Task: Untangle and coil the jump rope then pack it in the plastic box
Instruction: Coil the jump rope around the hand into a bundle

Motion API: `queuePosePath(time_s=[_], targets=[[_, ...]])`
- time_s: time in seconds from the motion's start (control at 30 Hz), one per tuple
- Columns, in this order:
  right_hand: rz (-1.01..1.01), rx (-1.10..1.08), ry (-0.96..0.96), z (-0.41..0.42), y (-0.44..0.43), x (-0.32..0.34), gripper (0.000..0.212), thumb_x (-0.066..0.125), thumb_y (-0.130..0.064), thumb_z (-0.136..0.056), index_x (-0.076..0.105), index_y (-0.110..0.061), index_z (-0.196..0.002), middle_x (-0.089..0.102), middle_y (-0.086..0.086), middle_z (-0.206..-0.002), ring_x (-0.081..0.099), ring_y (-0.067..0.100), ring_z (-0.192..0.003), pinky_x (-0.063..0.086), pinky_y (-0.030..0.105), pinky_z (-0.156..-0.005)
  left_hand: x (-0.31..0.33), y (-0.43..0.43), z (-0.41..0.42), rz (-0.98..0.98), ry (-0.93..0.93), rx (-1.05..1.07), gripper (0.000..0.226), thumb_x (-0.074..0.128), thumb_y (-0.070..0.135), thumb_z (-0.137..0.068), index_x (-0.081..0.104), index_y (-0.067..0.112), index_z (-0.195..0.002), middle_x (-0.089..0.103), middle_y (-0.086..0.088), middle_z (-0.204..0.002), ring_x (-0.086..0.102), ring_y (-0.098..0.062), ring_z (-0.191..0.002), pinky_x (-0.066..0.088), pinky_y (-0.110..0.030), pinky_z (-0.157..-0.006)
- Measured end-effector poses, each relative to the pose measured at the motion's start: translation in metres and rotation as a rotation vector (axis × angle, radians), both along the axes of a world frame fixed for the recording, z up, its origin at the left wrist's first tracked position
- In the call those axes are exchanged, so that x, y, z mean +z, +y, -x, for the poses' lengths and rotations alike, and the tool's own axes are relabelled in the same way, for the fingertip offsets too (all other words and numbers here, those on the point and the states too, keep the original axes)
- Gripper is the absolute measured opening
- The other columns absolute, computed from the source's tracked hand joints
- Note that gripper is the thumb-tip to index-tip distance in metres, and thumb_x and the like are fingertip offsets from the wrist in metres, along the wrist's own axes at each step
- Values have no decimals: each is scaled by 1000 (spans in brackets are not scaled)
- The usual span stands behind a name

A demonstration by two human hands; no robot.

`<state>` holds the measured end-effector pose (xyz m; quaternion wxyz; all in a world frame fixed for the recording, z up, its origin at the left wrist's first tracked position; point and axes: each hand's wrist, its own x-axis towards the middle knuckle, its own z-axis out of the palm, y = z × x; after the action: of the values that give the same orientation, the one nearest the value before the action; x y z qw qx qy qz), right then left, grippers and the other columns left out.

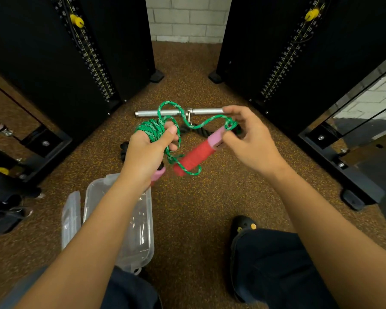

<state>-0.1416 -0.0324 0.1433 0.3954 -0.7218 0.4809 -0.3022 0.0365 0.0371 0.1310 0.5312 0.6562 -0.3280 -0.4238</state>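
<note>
My left hand (146, 150) grips a bundle of coiled green jump rope (153, 129), and a pink handle end (158, 175) pokes out under the palm. A loose length of rope loops up and across to my right hand (247, 134). That hand pinches the pink tip of the second handle (196, 156), whose body is red and hangs slanting down to the left with rope wound round its lower end. The clear plastic box (143, 246) stands open on the floor below my left forearm, its lid (70, 217) lying to its left.
A chrome bar (156, 113) and a black rope attachment (193, 128) lie on the speckled rubber floor beyond my hands. Black weight-stack towers (76, 54) rise on both sides, with base feet at the right (352, 199). My knee and black shoe (243, 226) are at lower right.
</note>
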Motion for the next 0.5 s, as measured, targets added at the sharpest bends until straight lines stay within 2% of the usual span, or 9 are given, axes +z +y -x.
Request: queuePosePath(time_s=[0.07,0.13,0.23,0.3,0.33,0.37,0.43,0.5], targets=[[82,-60,92,5,-5,-3,37,53,-9,-86,54,-17,-122,45,-1,-105,44,2,-81,38,10,-70,1,1,0,-75,-18,-82,14,60,25,-88,65,18,-77,62,6,-64,58,-1,-55,49,-17,-67],[111,-133,129,7,-10,-6,35,50,-10,-88,55,-15,-122,41,0,-103,40,1,-75,35,3,-67,2,2,0,-139,-37,-157,23,62,28,-87,62,14,-69,60,4,-60,57,-1,-52,46,-14,-61],[132,-298,92,15,-21,-6,40,47,-9,-89,49,-13,-129,44,2,-111,43,5,-84,32,-1,-73,1,2,-6,-188,-132,-175,34,62,33,-85,57,12,-59,58,3,-51,56,-6,-55,42,-23,-73],[79,-395,-37,21,-28,-4,47,45,-10,-90,39,-14,-136,46,2,-120,49,10,-92,43,18,-86,0,1,-12,-230,-224,-190,34,63,34,-83,57,10,-60,58,2,-51,55,-14,-60,42,-30,-74],[30,-431,-115,23,-31,-4,49,44,-11,-91,35,-16,-138,46,3,-124,50,10,-90,45,27,-87,0,2,-14,-256,-280,-223,35,64,36,-82,58,7,-65,57,1,-52,53,-16,-60,41,-32,-72],[-14,-461,-184,24,-33,-4,50,42,-11,-91,31,-17,-140,45,5,-127,50,8,-87,47,29,-85,1,3,-14,-279,-337,-260,37,65,38,-81,59,3,-71,58,0,-53,51,-17,-58,40,-32,-68],[-24,-502,-250,24,-32,-2,52,39,-13,-92,27,-16,-142,42,5,-132,49,3,-86,46,26,-86,2,4,-10,-319,-480,-311,42,65,40,-81,59,-1,-81,61,-5,-58,51,-18,-54,39,-32,-60],[104,-478,-229,21,-27,1,54,37,-13,-91,26,-11,-143,38,-3,-134,46,-5,-103,38,15,-99,5,5,-4,-341,-688,-323,44,63,40,-83,54,-2,-73,64,-16,-69,58,-26,-62,39,-34,-56]])
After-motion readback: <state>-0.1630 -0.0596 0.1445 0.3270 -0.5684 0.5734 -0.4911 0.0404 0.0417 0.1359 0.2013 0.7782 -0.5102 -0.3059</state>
